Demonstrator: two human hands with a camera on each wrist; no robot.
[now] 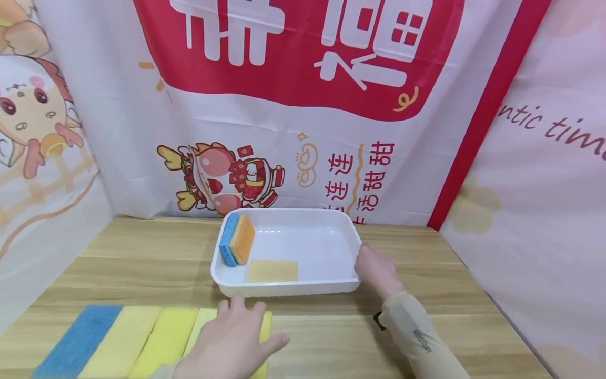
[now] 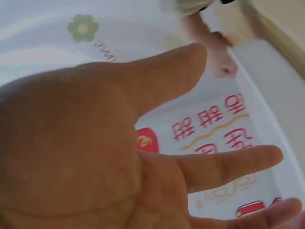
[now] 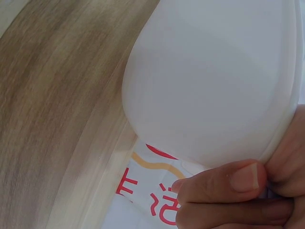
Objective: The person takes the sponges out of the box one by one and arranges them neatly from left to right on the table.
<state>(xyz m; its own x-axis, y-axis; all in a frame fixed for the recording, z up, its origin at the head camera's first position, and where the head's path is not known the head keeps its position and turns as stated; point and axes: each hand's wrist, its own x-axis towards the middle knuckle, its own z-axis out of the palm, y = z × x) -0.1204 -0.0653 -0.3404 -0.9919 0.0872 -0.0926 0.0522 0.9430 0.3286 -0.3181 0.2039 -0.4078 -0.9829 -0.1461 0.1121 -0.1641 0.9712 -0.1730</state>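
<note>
A white rectangular tray (image 1: pixel 289 289) stands on the wooden table. My right hand (image 1: pixel 377 269) grips its right end; in the right wrist view the thumb and fingers (image 3: pixel 224 183) close on the rim of the tray (image 3: pixel 209 81). Inside, a blue sponge (image 1: pixel 229 239) and an orange sponge (image 1: pixel 243 239) lean together at the left, with a flat pale yellow sponge (image 1: pixel 273 271) by the front wall. My left hand (image 1: pixel 232 337), fingers spread and grasping nothing, hovers over a row of sponges (image 1: pixel 163 337) in front of the tray, partly covering its right part.
The row begins with a blue sponge (image 1: pixel 80 339) at the left, followed by several yellow ones. A printed cloth (image 1: pixel 293 158) hangs directly behind the table (image 1: pixel 407 242), and pale printed cloths (image 1: pixel 539 210) hang at both sides.
</note>
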